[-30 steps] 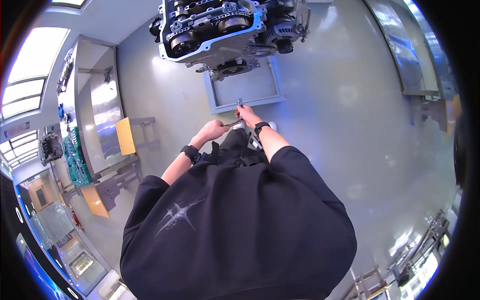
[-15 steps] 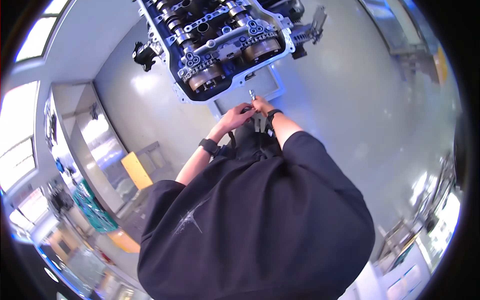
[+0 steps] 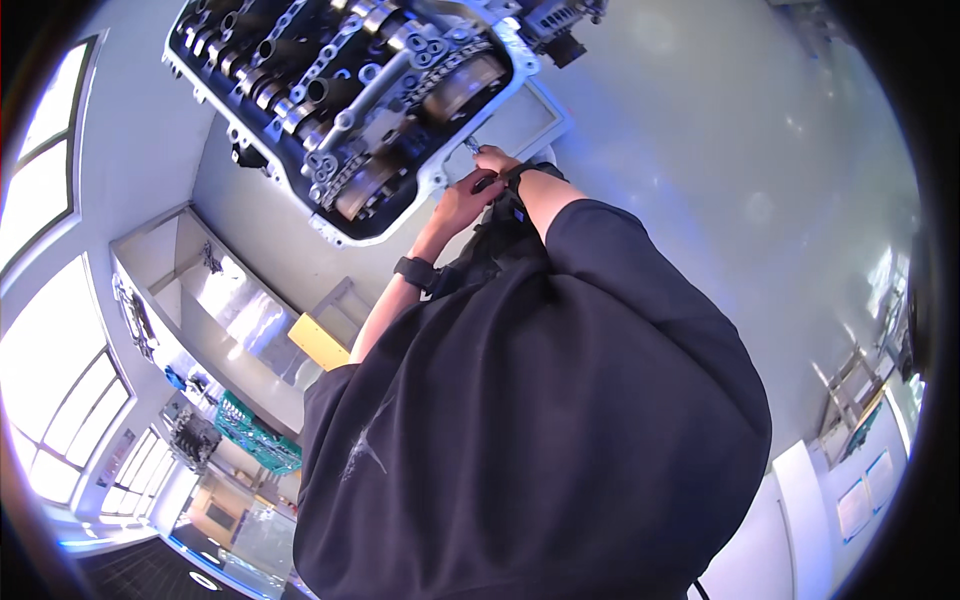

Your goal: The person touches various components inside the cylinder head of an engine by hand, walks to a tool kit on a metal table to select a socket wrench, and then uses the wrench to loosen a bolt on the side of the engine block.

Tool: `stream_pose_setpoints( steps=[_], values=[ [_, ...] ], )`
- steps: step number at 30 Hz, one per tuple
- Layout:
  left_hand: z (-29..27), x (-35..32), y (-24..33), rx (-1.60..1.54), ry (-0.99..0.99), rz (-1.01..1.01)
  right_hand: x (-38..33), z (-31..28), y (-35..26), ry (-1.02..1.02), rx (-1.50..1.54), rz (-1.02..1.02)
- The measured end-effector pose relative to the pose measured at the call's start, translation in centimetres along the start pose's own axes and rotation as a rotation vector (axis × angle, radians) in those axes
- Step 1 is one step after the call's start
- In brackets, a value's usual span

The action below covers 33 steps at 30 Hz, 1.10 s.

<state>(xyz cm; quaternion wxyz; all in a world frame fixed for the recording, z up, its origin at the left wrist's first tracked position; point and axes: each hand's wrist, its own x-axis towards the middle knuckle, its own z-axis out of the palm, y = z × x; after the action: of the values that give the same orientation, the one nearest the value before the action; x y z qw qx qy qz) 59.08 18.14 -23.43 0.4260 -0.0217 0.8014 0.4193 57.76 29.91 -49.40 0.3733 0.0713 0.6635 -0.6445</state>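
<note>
An engine [image 3: 340,90] with its valve cover off lies in front of me, showing its camshafts [image 3: 265,95], timing chain and two brownish cam sprockets [image 3: 462,88]. My right hand [image 3: 497,160], just below the engine's near edge, is closed on a slim metal tool with a shiny, socket-like end [image 3: 472,146]; its rest is hidden in the hand. Close beside it, my left hand [image 3: 460,205] has curled fingers near the right wrist. Whatever those fingers hold, if anything, is too small and dark to make out. Both wrists wear black bands.
Under the engine's near end shows a light metal frame [image 3: 545,115] on the grey floor. To the left stands a long metal cabinet [image 3: 240,300] with a yellow panel [image 3: 320,342] near it. A grey metal frame [image 3: 850,395] stands at the far right.
My view has turned, so the engine sits further left and tilted. Both hands have moved slightly up and left in view, closer to the engine's edge, the right still holding the tool.
</note>
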Motion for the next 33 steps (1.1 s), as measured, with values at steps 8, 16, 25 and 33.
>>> stream_pose_setpoints(
  steps=[8, 16, 25, 33],
  values=[
    [-0.7, -0.1, 1.7, 0.05, -0.093, -0.01, -1.6, 0.1, -5.6, 0.059, 0.01, 0.318],
    [0.0, 0.8, 4.3, 0.475, -0.033, 0.17, -1.5, -1.7, -5.4, 0.063, -0.133, 0.091],
    [-0.8, 0.9, 6.6, 0.648, 0.032, 0.313, -1.8, -2.5, -6.6, -0.002, -0.001, 0.155],
    [-0.5, -0.6, 4.4, 0.69, 0.084, 0.33, -2.1, 0.8, -5.5, 0.078, 0.373, 0.271]
  ],
)
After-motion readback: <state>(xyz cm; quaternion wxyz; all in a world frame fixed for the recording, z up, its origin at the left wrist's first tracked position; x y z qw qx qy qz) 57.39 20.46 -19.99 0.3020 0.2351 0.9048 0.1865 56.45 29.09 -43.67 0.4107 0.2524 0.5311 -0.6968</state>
